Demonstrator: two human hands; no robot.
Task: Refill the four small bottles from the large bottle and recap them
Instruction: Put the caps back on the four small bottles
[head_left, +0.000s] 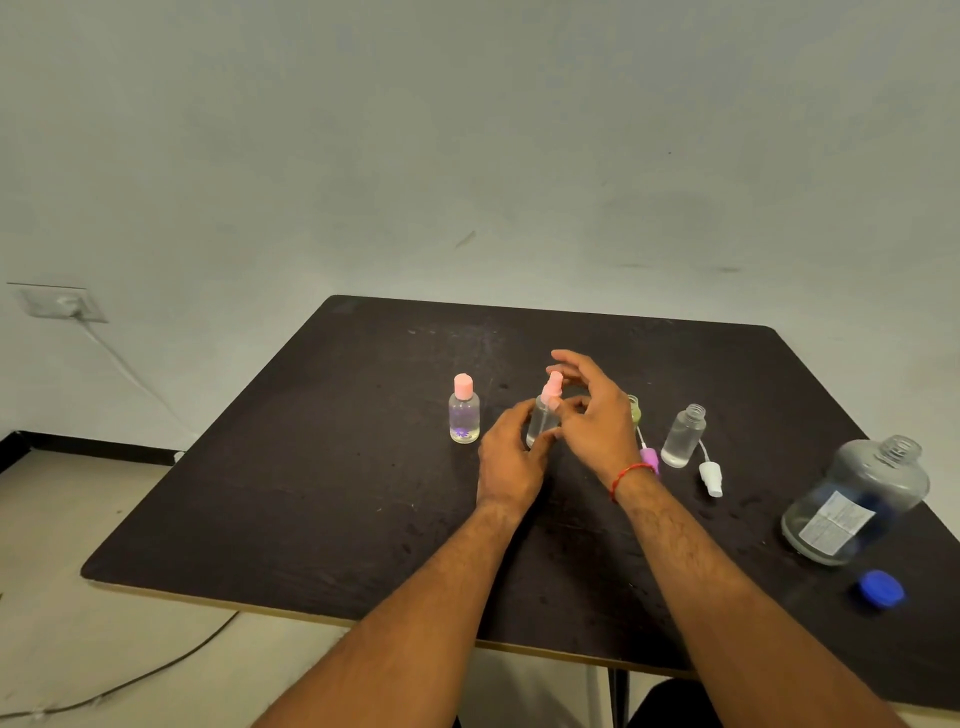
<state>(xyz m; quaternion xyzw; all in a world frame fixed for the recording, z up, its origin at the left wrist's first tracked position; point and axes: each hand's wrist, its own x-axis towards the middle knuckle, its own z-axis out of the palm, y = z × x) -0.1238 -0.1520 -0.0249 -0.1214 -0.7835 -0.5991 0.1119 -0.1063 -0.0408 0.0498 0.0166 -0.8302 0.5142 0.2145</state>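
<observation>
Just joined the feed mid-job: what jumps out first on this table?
Both hands meet at the dark table's centre: the left hand grips a small clear bottle with a pink spray top while the right hand holds that top. At the right edge stands the large clear uncapped bottle, its blue cap lying in front.

Plain, bare indoor room, kind unclear, closest to a spare office or makeshift recording space. Blank scuffed grey wall (467, 130), wall socket (60, 304) with white cable (130, 374) plugged in, black skirting (93, 449), pale floor (62, 571) with a dark cable (156, 670) trailing loose across it. One dark worktop (311, 493) with a light edge, its surface scratched and spotted.
</observation>
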